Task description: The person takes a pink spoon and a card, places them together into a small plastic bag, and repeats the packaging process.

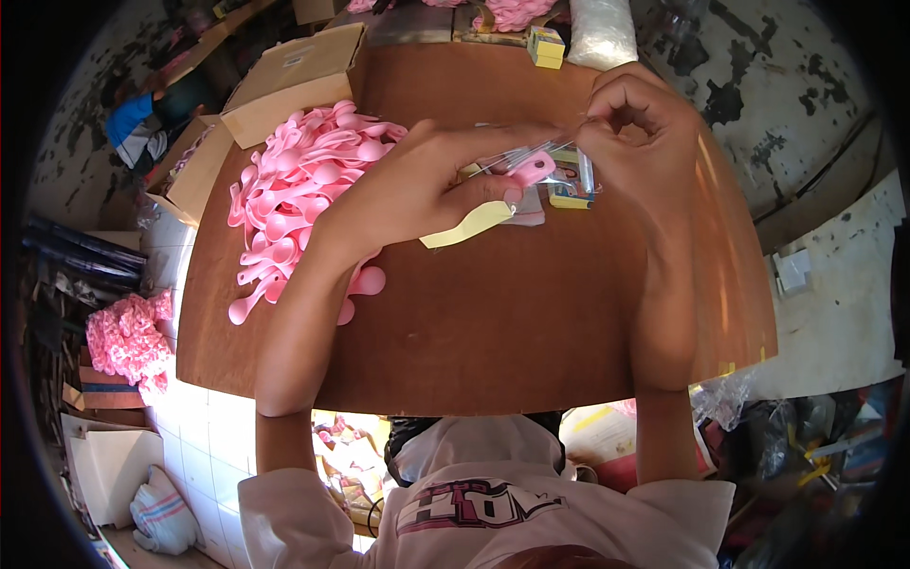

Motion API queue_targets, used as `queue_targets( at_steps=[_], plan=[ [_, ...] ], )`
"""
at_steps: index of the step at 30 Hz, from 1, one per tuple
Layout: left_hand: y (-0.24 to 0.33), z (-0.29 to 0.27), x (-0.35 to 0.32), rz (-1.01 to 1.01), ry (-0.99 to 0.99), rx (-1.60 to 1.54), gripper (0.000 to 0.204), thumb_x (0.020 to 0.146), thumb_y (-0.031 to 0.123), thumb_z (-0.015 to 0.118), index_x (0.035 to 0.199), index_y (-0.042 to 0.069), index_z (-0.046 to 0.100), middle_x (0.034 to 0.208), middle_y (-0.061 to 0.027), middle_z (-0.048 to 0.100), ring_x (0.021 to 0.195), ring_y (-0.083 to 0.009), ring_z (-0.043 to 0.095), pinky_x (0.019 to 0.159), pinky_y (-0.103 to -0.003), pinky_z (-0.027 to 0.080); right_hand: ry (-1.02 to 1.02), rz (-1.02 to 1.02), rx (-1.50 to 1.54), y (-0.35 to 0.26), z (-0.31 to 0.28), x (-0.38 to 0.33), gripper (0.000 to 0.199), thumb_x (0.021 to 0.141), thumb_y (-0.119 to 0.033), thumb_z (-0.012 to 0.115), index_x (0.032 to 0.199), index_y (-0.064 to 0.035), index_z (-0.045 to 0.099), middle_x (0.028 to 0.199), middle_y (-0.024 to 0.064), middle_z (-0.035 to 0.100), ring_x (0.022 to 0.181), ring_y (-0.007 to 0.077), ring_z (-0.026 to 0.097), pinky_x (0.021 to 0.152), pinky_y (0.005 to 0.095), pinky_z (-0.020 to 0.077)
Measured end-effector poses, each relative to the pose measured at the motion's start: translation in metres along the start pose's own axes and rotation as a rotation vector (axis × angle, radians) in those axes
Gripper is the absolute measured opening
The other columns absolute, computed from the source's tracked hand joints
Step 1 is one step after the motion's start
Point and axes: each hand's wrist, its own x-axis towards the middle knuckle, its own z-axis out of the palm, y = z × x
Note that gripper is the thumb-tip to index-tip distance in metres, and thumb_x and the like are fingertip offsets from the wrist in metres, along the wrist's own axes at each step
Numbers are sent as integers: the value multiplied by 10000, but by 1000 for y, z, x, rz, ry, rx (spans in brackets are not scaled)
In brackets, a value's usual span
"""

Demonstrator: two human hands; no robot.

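My left hand [427,185] is closed on a pink spoon [533,168], pinched between thumb and fingers. The spoon's holed handle end shows, while its bowl is hidden by the hand. Clear plastic [517,155] lies around the handle and stretches toward my right hand [645,119]. That hand's thumb and forefinger are pinched together; what they hold is too small to make out. Below my left thumb a yellow paper strip [469,225] sticks out, and I cannot tell whether it is held. A small pile of printed cards [572,188] lies on the table behind the plastic.
A heap of pink spoons [303,190] covers the left of the brown table [474,313]. Cardboard boxes [294,81] stand behind and beside it. At the far edge are a small yellow box [546,47] and a clear plastic bundle [602,33]. A person [133,128] is at the far left.
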Motion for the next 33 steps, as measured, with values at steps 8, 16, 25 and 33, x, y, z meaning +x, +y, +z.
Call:
queue_targets(
  at_steps=[8,16,25,33],
  plan=[
    [4,0,1,173,136,-24,526,868,59,724,1369,9,569,1346,-115,636,1060,-179,687,899,-311,531,104,75,233,-17,-7,-3,93,676,116,622,703,30,596,782,25,591,628,65,534,570,211,431],
    [3,-11,-5,-25,293,-233,617,904,-24,692,1461,-1,427,1089,-125,723,958,-158,696,840,-273,545,136,5,509,1,-75,3,113,816,-19,528,867,3,627,988,97,579,787,163,560,704,304,464],
    [-1,-8,-4,-108,424,-540,352,922,90,718,1243,-15,618,917,-75,749,830,-85,688,725,-242,537,-288,738,653,185,-138,-69,227,821,-152,637,1011,-30,662,990,70,634,813,191,582,732,324,476],
    [-7,8,7,-204,294,-603,261,934,133,715,1135,-23,655,953,-90,747,872,-120,712,748,-256,562,71,500,-386,125,-90,-67,293,909,-145,635,1184,-63,694,971,69,725,849,139,673,743,296,541]
  ],
)
